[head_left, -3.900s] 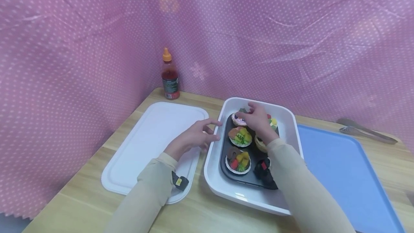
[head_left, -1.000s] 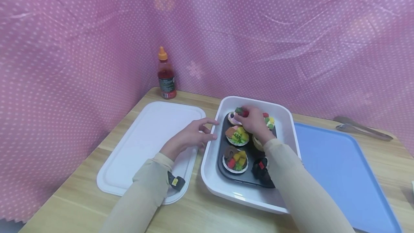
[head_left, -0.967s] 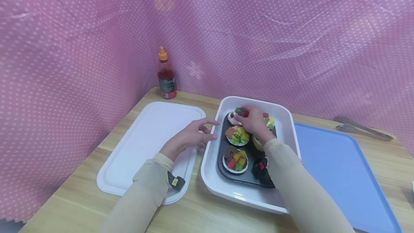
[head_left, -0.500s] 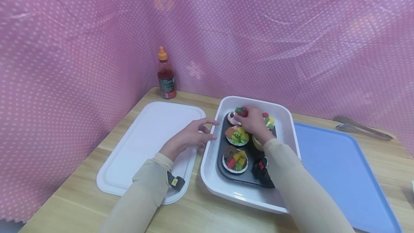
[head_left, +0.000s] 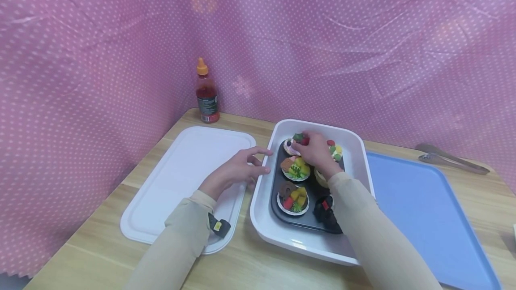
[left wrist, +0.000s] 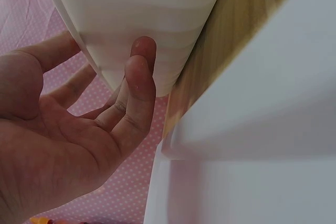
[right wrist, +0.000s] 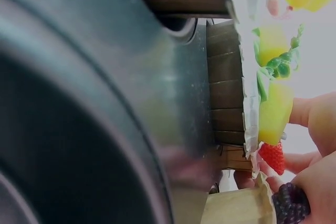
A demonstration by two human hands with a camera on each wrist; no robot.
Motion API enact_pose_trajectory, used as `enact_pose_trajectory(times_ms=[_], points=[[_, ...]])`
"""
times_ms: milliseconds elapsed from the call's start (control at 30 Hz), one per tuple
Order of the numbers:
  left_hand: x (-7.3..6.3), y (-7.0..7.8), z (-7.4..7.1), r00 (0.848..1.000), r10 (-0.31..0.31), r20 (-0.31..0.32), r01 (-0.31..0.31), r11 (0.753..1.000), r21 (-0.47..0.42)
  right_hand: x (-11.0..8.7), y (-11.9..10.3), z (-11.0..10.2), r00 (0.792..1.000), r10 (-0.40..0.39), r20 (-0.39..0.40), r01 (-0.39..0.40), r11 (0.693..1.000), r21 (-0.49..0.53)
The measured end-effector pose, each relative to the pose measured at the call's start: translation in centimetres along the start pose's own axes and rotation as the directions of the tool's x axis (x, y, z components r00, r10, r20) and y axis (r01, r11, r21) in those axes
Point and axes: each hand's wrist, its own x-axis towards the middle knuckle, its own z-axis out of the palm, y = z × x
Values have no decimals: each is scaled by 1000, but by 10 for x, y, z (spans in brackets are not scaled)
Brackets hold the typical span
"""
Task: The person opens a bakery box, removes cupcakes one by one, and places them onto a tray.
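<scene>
Touched white tub with loosely spread left hand; pinched berry-topped tart at far end of baking pan with right hand.

The pink curtain is dotted white; the tan table is wood-grained. Near its far-left corner is a red, orange-capped bottle; toward its right edge, a blue tray. Cakes show yellow, red and green.
</scene>
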Motion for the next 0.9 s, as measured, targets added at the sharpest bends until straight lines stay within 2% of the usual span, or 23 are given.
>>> enact_pose_trajectory(times_ms=[900], points=[[-1, 2, 0, 1000, -2, -8, 2, 1000, 16, 0, 2, 1, 1000, 12, -11, -11, 997, 75]])
